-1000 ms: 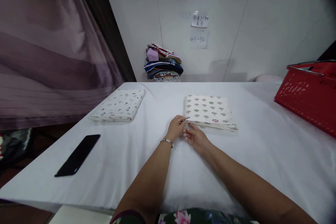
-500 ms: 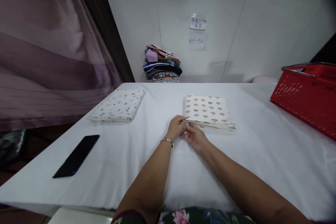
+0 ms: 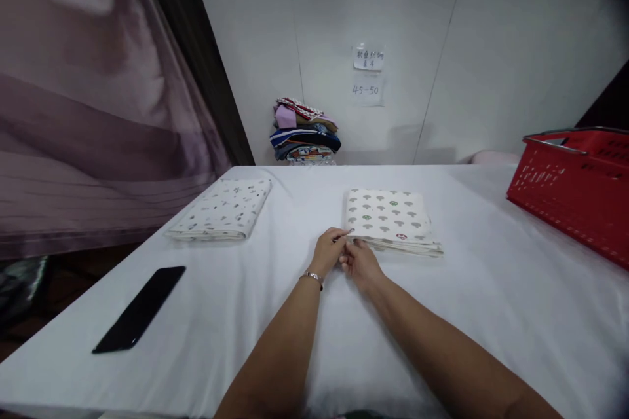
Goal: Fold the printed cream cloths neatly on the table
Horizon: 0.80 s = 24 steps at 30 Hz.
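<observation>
A folded white cloth (image 3: 388, 213) with grey, green and red mushroom prints lies flat on the table, its layered edge facing me. At its near left corner, my left hand (image 3: 328, 251) is closed in a pinch, thumb over the top layer. Just to the right, my right hand (image 3: 362, 266) has its fingers curled together at the same corner, touching the front edge from below. The two hands meet there, and the fingertips partly hide the corner. A second folded white cloth (image 3: 223, 206) with small grey prints lies to the left, apart from both hands.
A black flat phone-like slab (image 3: 140, 309) lies at the table's left front. A red basket (image 3: 574, 186) with a metal handle stands at the right. Folded fabrics (image 3: 305, 134) are stacked behind the white-covered table (image 3: 236, 327), near wall notes (image 3: 368, 75). A pink curtain (image 3: 98, 111) hangs left.
The camera view has tilted up slightly, so everything sits lower in the picture. Both hands stay at the cloth's near left corner with only small finger shifts.
</observation>
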Motion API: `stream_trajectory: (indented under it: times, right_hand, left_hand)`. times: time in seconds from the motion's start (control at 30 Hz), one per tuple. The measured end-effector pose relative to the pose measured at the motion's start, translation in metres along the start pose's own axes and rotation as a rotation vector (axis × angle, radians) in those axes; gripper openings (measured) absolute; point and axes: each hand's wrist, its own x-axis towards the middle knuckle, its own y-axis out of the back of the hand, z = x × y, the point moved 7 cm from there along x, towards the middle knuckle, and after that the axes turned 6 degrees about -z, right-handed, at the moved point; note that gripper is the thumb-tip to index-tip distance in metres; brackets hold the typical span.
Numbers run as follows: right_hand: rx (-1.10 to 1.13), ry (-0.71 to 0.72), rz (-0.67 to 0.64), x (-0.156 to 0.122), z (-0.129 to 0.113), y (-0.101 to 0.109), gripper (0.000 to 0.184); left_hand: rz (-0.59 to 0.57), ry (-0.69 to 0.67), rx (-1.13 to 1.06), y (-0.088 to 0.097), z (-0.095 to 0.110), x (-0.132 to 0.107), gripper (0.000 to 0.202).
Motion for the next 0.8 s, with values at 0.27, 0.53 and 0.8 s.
stream_trajectory:
  times: [0.27,0.53,0.8]
  right_hand:
    - [0.075,0.053,0.1,0.006,0.002,0.004,0.014]
    - [0.148,0.003,0.099,0.011,0.01,0.004,0.018]
    - [0.187,0.016,0.123,0.014,0.012,0.008,0.023]
  left_hand:
    - [0.032,0.015,0.002,0.004,-0.007,0.003,0.018]
    - [0.029,0.113,0.104,0.011,-0.022,0.056,0.021]
    - [-0.053,0.114,0.272,-0.007,-0.017,0.145,0.035]
